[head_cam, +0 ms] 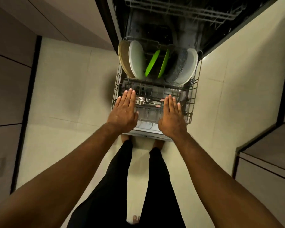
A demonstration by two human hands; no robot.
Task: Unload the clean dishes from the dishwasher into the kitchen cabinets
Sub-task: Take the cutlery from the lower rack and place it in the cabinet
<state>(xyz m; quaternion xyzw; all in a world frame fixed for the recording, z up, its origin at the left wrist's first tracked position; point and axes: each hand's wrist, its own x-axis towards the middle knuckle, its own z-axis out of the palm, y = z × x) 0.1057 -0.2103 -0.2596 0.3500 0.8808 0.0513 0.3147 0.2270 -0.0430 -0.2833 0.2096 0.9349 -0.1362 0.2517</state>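
Both arms reach straight out and down over the pulled-out lower rack [194, 96] of the dishwasher. The left hand [123, 111] and right hand [172, 116] lie flat, palms down, fingers straight and held close together, gripping nothing. Whether they touch the wire I cannot tell. Between the two hands, low in the rack, lie some forks [140, 99], just beside the left hand's fingertips.

Beyond the fingertips the plates stand on edge in a row. A tan plate [123, 60] and a pale plate [136, 60] stand ahead of the left hand. Two green plates [152, 63] stand ahead of the gap between the hands. A dark speckled plate [176, 65] and a white plate [190, 65] stand ahead of the right hand. The upper rack [179, 9] sits farther off.
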